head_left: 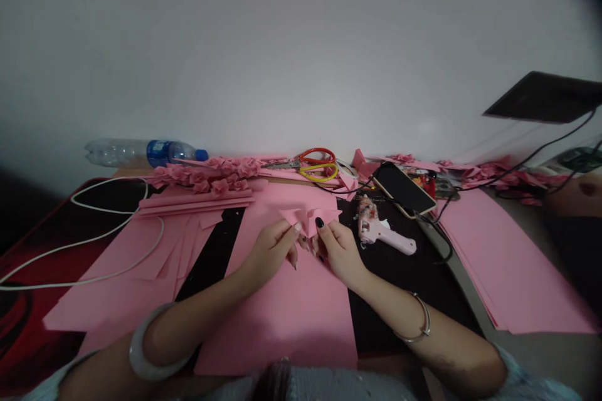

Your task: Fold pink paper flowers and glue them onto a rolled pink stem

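Pink paper (308, 223) is pinched by left hand (268, 246) and right hand (343, 252) — glue gun (377, 231) beside, scissors (296, 163) beyond.

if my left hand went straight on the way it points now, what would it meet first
Past the folded pink paper it pinches, the left hand would probably meet the right hand first, though depth between them is unclear.

Pink, pink and more pink: the folded paper (308, 223), the large sheet (286, 301), the paper flowers (235, 168)! Red flashes on one loop of the scissors (305, 168), yellow on the other. Blue label, blue cap on the clear bottle (160, 153); pale pink glue gun (388, 238) against black bench (395, 307); white cable (47, 287).
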Demonstrator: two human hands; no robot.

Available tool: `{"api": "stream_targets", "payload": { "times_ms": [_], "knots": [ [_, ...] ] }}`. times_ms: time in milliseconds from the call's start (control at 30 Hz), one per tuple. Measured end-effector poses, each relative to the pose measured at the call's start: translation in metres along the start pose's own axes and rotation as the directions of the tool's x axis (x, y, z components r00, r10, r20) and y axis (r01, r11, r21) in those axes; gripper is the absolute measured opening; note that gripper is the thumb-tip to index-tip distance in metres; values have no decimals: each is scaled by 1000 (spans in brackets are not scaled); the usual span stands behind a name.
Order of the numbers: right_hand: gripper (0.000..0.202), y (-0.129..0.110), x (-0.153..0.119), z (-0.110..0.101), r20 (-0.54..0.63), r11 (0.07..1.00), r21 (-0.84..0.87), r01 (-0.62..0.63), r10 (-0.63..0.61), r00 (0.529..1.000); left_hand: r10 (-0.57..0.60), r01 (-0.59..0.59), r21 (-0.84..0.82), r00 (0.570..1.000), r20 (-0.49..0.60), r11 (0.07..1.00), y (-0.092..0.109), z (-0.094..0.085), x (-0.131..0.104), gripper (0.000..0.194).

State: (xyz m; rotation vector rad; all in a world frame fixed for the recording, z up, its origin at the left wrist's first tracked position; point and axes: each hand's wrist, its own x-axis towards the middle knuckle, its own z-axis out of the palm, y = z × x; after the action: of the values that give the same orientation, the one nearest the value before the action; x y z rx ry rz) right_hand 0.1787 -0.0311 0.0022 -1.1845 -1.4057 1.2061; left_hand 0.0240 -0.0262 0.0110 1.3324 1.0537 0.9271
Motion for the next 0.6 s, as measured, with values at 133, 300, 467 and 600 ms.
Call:
{"api": "stream_targets", "payload": {
  "times_ms": [133, 300, 467, 600],
  "knots": [
    [47, 1, 0, 1, 49, 1000, 5, -2, 2, 999, -33, 33, -39, 999, 17, 999, 0, -1, 1, 33],
    [50, -6, -8, -1, 92, 997, -77, 21, -14, 996, -124, 128, -54, 990, 74, 990, -6, 0, 0, 50],
    [50, -13, -25, 0, 110, 989, -144, 41, -25, 994, -106, 107, -104, 994, 19, 989, -1, 4, -10, 45],
    [49, -18, -34, 7, 96, 992, -126, -10, 22, 995, -74, 74, -140, 997, 1, 987, 6, 9, -19, 34]
  ]
}}
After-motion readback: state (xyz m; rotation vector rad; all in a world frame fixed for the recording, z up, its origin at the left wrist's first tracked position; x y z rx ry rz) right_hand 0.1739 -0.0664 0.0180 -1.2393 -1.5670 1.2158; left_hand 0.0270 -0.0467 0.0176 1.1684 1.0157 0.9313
